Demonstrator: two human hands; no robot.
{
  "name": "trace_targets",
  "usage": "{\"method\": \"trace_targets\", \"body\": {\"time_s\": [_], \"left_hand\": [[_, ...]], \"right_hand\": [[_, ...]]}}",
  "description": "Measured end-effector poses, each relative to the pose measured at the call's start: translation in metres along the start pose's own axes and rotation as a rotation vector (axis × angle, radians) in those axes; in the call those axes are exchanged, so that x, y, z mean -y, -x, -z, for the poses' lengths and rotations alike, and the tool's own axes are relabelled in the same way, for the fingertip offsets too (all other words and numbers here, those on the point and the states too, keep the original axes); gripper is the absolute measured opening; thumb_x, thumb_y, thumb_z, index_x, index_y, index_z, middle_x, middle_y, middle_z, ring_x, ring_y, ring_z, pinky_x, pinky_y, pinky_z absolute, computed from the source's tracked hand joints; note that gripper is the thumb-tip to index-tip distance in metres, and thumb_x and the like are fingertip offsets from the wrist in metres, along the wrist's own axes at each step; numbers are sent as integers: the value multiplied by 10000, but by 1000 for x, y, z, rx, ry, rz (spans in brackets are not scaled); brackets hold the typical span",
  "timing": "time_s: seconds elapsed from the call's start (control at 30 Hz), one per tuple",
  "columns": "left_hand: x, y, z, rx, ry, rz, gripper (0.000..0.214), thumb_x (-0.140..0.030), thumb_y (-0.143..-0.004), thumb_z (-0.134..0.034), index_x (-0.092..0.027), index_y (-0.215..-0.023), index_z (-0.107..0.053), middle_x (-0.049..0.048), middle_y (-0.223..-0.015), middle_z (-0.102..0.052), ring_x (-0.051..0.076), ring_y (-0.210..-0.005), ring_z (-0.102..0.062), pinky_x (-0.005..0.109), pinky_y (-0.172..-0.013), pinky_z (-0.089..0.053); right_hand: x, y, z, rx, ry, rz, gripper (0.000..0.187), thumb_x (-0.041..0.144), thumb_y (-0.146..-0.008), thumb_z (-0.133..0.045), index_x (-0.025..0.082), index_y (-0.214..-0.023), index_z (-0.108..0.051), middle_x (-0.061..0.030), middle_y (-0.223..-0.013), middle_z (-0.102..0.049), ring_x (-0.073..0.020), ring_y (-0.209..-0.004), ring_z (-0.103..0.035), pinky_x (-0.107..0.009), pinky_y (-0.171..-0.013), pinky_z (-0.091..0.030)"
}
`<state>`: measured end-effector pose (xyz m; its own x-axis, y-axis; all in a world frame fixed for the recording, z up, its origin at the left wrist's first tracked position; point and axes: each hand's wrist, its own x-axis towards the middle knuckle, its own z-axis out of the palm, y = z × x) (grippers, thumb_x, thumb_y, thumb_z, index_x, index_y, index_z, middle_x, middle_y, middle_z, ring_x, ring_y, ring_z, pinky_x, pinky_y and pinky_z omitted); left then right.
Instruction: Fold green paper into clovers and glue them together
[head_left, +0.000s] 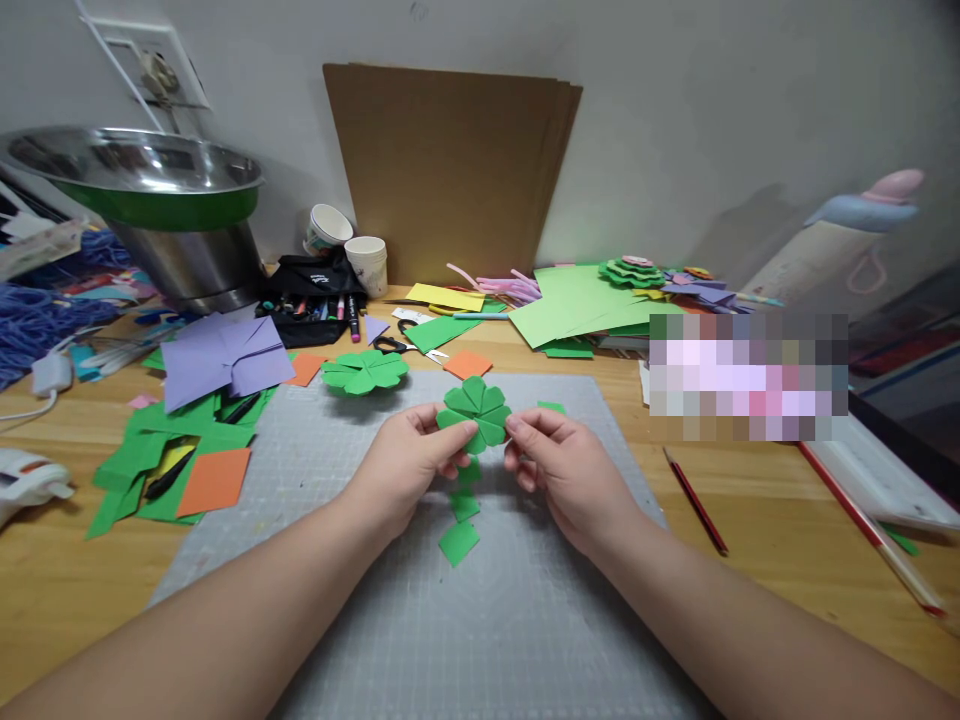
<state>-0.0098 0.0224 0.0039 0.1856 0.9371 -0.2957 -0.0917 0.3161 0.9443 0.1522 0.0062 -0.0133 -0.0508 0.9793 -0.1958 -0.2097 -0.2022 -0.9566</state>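
A green paper flower (475,408) with several heart-shaped petals is held up over the grey cutting mat (480,640). My left hand (416,455) pinches it from the left, thumb on its front. On the other side, my right hand (559,460) has thumb and fingers closed at the flower's right edge. Below it, small green paper squares (459,543) lie in a line on the mat, some partly hidden by the flower and fingers. A second green paper flower (365,373) rests at the mat's far left.
Scissors (409,345) and an orange square (468,365) lie behind the mat. Green scraps (131,460) and purple paper (225,360) crowd the left, near a glue gun (30,480). A red pencil (697,505) lies right. Cardboard (450,170) leans on the wall.
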Motion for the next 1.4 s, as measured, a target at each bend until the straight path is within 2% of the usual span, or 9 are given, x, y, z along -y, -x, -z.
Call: {"method": "trace_targets", "body": {"time_s": [0.37, 0.47, 0.53, 0.63, 0.8, 1.03, 1.4], "left_hand": [[0, 2, -2, 25, 8, -2, 239, -315, -678, -749, -132, -779, -634, -8, -661, -596, 70, -535, -503, 190, -494, -381], [0, 2, -1, 79, 50, 17, 271, -334, -698, -746, -130, -848, -652, 21, -764, -631, 82, -589, -545, 185, -489, -407], [1, 2, 0, 66, 95, 22, 293, -348, -697, -753, -142, -878, -649, 17, -800, -632, 83, -593, -555, 188, -485, -429], [1, 1, 0, 27, 139, 13, 287, -347, -669, -780, -143, -815, -639, -9, -731, -615, 72, -555, -549, 187, -490, -444], [1, 0, 0, -17, 158, 7, 287, -343, -628, -807, -129, -687, -625, -39, -587, -561, 47, -489, -489, 166, -465, -401], [1, -1, 0, 20, 219, 38, 280, -326, -614, -816, -114, -695, -651, -23, -638, -603, 44, -513, -509, 180, -531, -423], [2, 0, 0, 23, 225, 51, 266, -333, -634, -808, -124, -689, -653, -27, -625, -598, 47, -519, -509, 180, -537, -422]], "right_hand": [[5, 2, -6, 51, -51, -34, 250, 405, -714, -743, 185, -730, -625, 18, -576, -594, -99, -491, -495, -193, -397, -326], [4, 1, -5, 43, -35, -6, 247, 401, -735, -730, 175, -722, -632, 22, -554, -596, -80, -456, -474, -189, -404, -325], [4, 0, -3, 36, -43, -2, 252, 403, -753, -717, 168, -728, -630, 20, -531, -604, -72, -435, -466, -185, -407, -323], [4, 0, -3, 40, -52, -16, 265, 409, -755, -714, 156, -752, -635, -3, -543, -647, -71, -419, -485, -184, -410, -337], [7, 1, -4, 29, -113, -69, 291, 404, -690, -766, 152, -716, -624, -36, -591, -701, -91, -453, -578, -192, -467, -447], [9, 1, -5, 6, -152, -102, 295, 382, -635, -807, 149, -695, -634, -33, -589, -703, -124, -539, -662, -198, -525, -537], [8, 0, -5, 23, -181, -92, 282, 371, -631, -815, 153, -685, -643, -24, -608, -704, -133, -565, -684, -203, -551, -557]]}}
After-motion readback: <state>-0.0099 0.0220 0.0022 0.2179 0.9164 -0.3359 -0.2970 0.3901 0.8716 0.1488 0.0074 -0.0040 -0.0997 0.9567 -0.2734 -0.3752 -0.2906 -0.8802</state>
